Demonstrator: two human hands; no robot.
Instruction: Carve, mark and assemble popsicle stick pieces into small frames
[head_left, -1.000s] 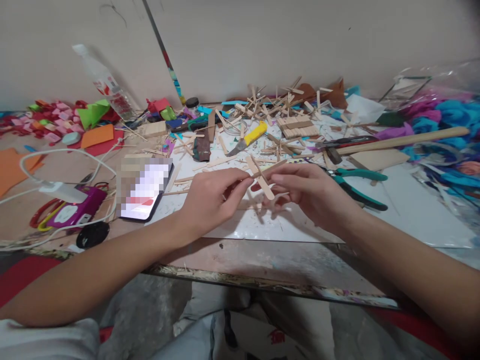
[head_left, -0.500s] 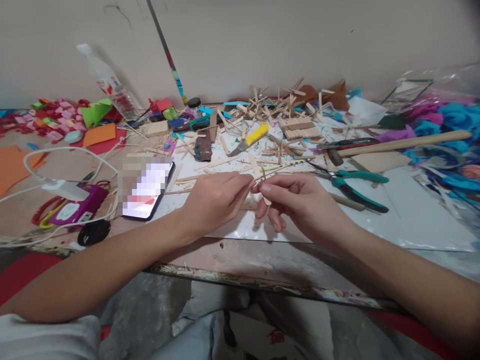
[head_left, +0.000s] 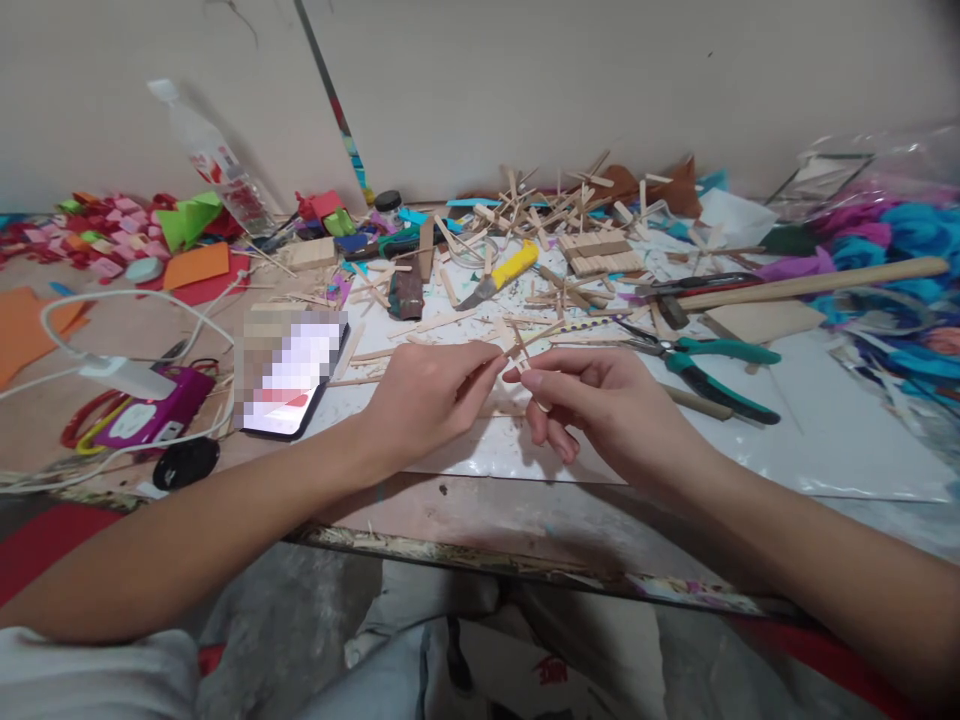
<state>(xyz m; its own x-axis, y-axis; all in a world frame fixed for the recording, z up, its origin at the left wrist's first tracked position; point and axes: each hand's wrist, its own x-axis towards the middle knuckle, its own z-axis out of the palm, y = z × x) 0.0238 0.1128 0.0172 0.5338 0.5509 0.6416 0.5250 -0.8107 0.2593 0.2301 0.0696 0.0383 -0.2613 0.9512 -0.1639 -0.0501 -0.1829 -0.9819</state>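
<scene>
My left hand (head_left: 439, 395) is closed, its fingertips pinching the end of a thin wooden strip (head_left: 541, 333) that slants up to the right. My right hand (head_left: 596, 400) faces it, thumb and index finger pressed on a small wooden craft stick (head_left: 522, 352), while its lower fingers curl loosely. The pieces cross between the two hands, and I cannot tell whether they are joined. Just behind lie a yellow utility knife (head_left: 510, 268) and scattered wood strips. Green-handled pliers (head_left: 697, 365) rest right of my right hand.
A phone (head_left: 292, 380) lies left of my left arm, near a purple power bank (head_left: 161, 410) with white cables. Behind are a pile of craft sticks (head_left: 570, 205), a plastic bottle (head_left: 217, 165) and pink folded pieces (head_left: 120, 230). A wooden-handled hammer (head_left: 817, 285) lies right.
The craft stick between my fingers has tilted and turned, so less of its lower end shows below my right thumb. Both hands stay almost in place.
</scene>
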